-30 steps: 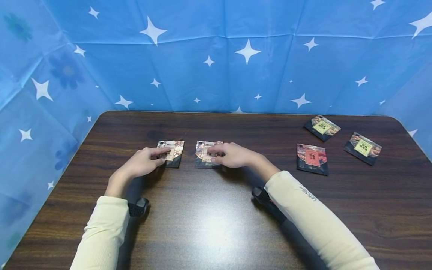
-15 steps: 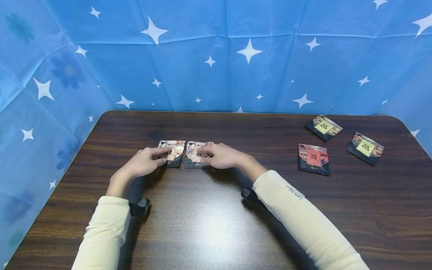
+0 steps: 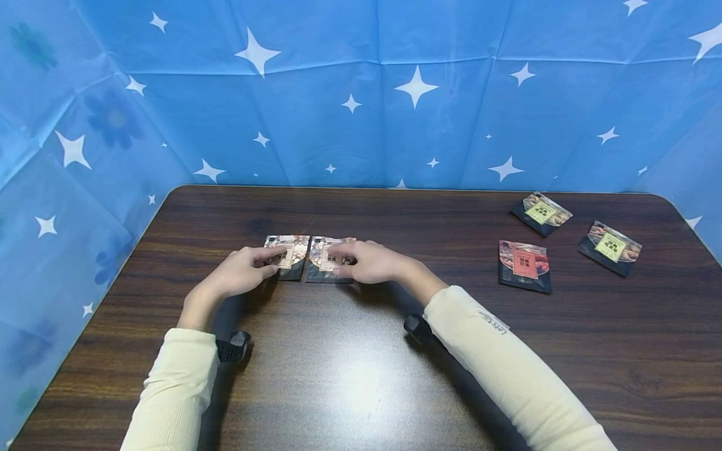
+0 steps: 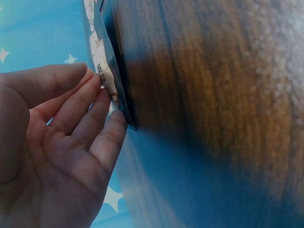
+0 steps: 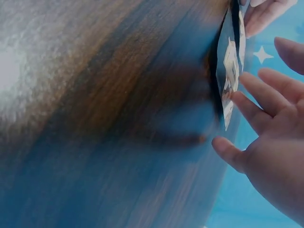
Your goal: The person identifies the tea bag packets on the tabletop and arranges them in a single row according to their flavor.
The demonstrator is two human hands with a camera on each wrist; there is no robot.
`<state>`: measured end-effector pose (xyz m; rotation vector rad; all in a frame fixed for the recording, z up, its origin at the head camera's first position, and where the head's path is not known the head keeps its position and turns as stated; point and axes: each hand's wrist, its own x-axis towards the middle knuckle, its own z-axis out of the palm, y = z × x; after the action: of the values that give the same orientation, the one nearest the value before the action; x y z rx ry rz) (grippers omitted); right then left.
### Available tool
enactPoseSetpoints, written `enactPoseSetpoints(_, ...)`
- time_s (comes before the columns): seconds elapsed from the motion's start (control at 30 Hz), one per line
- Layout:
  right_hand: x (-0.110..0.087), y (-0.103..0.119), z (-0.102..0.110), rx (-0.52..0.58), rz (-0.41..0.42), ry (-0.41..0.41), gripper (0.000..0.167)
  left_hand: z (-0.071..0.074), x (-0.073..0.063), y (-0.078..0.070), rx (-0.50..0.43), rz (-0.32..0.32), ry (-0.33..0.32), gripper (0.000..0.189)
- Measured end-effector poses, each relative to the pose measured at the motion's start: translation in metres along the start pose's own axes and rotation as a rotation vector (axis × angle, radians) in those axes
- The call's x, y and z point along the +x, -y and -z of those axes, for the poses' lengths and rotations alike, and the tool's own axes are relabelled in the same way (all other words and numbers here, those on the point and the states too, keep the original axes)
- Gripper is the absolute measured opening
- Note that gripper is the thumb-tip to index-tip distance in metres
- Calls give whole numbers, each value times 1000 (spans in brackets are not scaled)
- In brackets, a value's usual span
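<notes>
Touching the left packet [image 3: 294, 263] and neighbouring right packet [image 3: 324, 273] on the table [image 3: 316, 326] with your uncurled left hand [image 3: 239, 271] and right hand [image 3: 372, 262], you'll likely find them light, pliable, slippery, best pinched by outer edges.

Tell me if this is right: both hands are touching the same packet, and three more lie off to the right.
Not the same one: the head view shows the left hand touching one pale-labelled packet and the right hand touching another packet beside it. Three more packets do lie off to the right.
</notes>
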<state>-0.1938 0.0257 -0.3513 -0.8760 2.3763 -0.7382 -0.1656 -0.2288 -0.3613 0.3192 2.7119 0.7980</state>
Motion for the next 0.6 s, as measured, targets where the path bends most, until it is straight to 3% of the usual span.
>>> enactPoseSetpoints(0.3, -10, -12, 3, 98, 10, -50, 48, 0, -1, -1, -19, 1, 1, 42)
enactPoseSetpoints(0.6, -39, -29, 15, 123, 0, -136, 42, 0, -1, -1, -17, 8, -1, 43)
